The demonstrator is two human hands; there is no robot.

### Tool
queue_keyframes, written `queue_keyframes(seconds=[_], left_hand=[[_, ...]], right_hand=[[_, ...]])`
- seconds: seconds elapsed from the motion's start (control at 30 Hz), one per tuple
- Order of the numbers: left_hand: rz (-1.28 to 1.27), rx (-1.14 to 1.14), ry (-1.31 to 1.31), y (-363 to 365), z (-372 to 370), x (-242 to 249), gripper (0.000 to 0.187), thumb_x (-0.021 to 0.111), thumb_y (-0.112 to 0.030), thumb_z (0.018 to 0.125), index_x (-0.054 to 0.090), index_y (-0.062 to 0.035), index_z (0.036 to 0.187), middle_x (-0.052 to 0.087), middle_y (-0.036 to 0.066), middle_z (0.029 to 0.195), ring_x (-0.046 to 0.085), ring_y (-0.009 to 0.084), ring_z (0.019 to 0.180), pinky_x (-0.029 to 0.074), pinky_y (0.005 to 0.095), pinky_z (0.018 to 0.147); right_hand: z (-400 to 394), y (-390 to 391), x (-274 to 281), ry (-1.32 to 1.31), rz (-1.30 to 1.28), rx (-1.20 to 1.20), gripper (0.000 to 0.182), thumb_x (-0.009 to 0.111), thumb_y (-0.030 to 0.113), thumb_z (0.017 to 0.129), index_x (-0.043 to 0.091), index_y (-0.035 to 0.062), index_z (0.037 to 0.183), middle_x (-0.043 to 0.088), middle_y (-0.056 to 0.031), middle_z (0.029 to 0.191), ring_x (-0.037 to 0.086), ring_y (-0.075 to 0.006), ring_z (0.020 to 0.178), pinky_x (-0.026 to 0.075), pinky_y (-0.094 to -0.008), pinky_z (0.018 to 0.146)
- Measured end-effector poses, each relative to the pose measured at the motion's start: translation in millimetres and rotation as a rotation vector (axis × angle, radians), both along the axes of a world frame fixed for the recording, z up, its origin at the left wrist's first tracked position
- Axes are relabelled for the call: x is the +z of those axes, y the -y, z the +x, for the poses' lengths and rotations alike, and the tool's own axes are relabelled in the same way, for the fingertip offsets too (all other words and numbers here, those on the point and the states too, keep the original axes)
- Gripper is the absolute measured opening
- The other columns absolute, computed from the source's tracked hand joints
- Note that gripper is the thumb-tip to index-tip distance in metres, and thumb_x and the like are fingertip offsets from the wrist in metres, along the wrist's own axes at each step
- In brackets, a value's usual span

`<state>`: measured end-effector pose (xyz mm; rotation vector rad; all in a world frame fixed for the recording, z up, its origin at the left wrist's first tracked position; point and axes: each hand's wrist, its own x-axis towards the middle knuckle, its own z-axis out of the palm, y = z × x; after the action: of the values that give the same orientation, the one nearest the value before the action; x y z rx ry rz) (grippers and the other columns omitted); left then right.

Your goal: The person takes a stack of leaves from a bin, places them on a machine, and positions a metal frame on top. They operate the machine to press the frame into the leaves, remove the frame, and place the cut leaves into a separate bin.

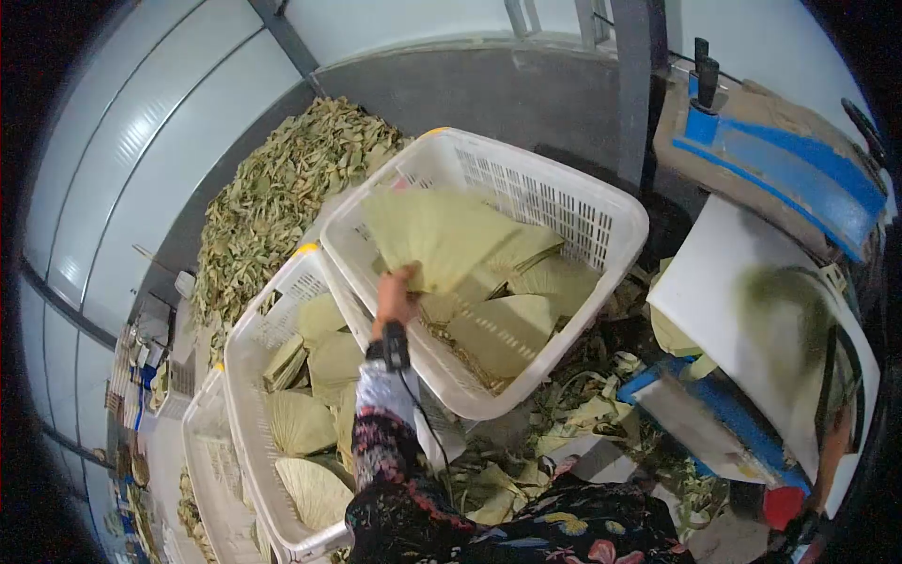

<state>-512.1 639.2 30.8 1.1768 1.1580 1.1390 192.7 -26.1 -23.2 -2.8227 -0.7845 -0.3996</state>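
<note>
My left hand (396, 299), with a black band and cable at the wrist, is closed on the narrow end of a pale green, fan-shaped dried leaf (432, 235). The leaf spreads over a white plastic basket (625, 221), where more cut fan-shaped leaves (503, 329) lie in stacks. At the far right, a blurred brownish shape that looks like my right hand (832, 446) is beside a white curved panel (752, 320). Its fingers are hidden. A greenish smear overlaps that panel.
Left of the near basket stands a second white basket (242, 376) of folded leaves. A large heap of dry leaves (291, 169) rests against the wall. A blue machine part (780, 169) stands at right. Leaf scraps (583, 414) litter the floor below.
</note>
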Motion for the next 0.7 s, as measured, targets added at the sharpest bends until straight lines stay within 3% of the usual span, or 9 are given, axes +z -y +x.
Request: queue_keyframes(seconds=[0.1, 0.17, 0.23, 0.37, 0.43, 0.47, 0.53, 0.57, 0.7], left_hand=[[-0.067, 0.066, 0.052, -64, -37, -39, 0.027, 0.063, -0.024, 0.078, 0.063, -0.0007, 0.09, 0.061, 0.013, 0.091, 0.059, 0.0242, 0.078, 0.049, 0.0371, 0.06], [0.178, 0.282, -0.768, -57, -27, -45, 0.041, 0.062, -0.03, 0.08, 0.059, 0.0053, 0.099, 0.061, 0.017, 0.098, 0.059, 0.027, 0.084, 0.049, 0.0379, 0.069], [0.553, -0.056, -0.662, -12, 5, -74, 0.039, 0.054, -0.02, 0.087, 0.051, 0.009, 0.113, 0.061, 0.019, 0.104, 0.058, 0.0249, 0.095, 0.045, 0.034, 0.083], [0.127, -0.61, -0.142, 147, 138, -28, 0.028, 0.051, -0.018, 0.092, 0.054, 0.0032, 0.11, 0.062, 0.011, 0.1, 0.059, 0.0155, 0.088, 0.047, 0.0289, 0.079], [0.023, -0.911, -0.078, 217, 184, -22, 0.028, 0.051, -0.016, 0.092, 0.053, 0.003, 0.113, 0.061, 0.013, 0.106, 0.06, 0.0189, 0.092, 0.048, 0.0307, 0.081], [-0.027, -1.046, -0.069, 247, 204, -29, 0.029, 0.051, -0.016, 0.093, 0.052, 0.0034, 0.114, 0.061, 0.013, 0.106, 0.06, 0.0195, 0.093, 0.048, 0.0313, 0.082], [-0.101, -1.311, -0.089, 299, 234, -41, 0.029, 0.05, -0.015, 0.093, 0.051, 0.0041, 0.115, 0.061, 0.013, 0.105, 0.06, 0.0205, 0.093, 0.048, 0.0325, 0.083], [-0.119, -1.423, -0.122, 321, 244, -47, 0.029, 0.05, -0.015, 0.093, 0.05, 0.0043, 0.115, 0.061, 0.013, 0.104, 0.061, 0.0208, 0.093, 0.048, 0.0331, 0.083], [-0.065, -1.754, -0.293, 389, 268, -56, 0.027, 0.048, -0.011, 0.092, 0.051, 0.0049, 0.114, 0.061, 0.013, 0.1, 0.061, 0.0214, 0.091, 0.049, 0.0341, 0.081]], right_hand=[[-33, 18, 9, 0.027, 0.102, 0.093, 0.043, 0.046, 0.012, 0.092, 0.039, 0.0023, 0.133, 0.044, -0.0168, 0.133, 0.045, -0.0307, 0.119, 0.034, -0.0371, 0.101], [-79, 17, 18, -0.136, 0.337, 0.098, 0.042, 0.047, 0.009, 0.09, 0.04, 0.0016, 0.132, 0.048, -0.0164, 0.127, 0.046, -0.0294, 0.117, 0.034, -0.0375, 0.101], [-94, 44, -1, -0.33, 0.498, 0.029, 0.042, 0.047, 0.009, 0.09, 0.041, 0.0012, 0.131, 0.048, -0.0161, 0.127, 0.047, -0.0288, 0.116, 0.034, -0.0376, 0.101], [-171, 51, -52, -0.305, 0.194, -0.11, 0.035, 0.055, 0.009, 0.084, 0.051, 0.0018, 0.118, 0.059, -0.0144, 0.109, 0.056, -0.0244, 0.099, 0.045, -0.0365, 0.084], [-313, -80, 64, -0.148, 0.476, 0.215, 0.031, 0.053, 0.009, 0.085, 0.054, 0.004, 0.116, 0.06, -0.0149, 0.103, 0.057, -0.0255, 0.094, 0.046, -0.0372, 0.08], [-295, -29, -31, -0.461, 0.41, -0.048, 0.025, 0.052, 0.018, 0.085, 0.058, 0.0046, 0.105, 0.059, -0.0172, 0.103, 0.055, -0.0349, 0.096, 0.044, -0.0434, 0.083], [-351, -79, 53, -0.449, 0.309, 0.288, 0.021, 0.054, 0.011, 0.081, 0.06, 0.0018, 0.099, 0.057, -0.019, 0.106, 0.055, -0.0335, 0.097, 0.046, -0.0407, 0.082], [-360, -70, -29, -0.688, 0.012, 0.127, 0.016, 0.056, 0.012, 0.08, 0.059, 0.0027, 0.092, 0.057, -0.0188, 0.106, 0.054, -0.0358, 0.099, 0.046, -0.0421, 0.082], [-427, -5, -6, -0.457, 0.517, 0.159, 0.018, 0.056, 0.012, 0.08, 0.057, 0.0025, 0.095, 0.058, -0.0162, 0.102, 0.055, -0.0362, 0.096, 0.046, -0.0411, 0.082]])
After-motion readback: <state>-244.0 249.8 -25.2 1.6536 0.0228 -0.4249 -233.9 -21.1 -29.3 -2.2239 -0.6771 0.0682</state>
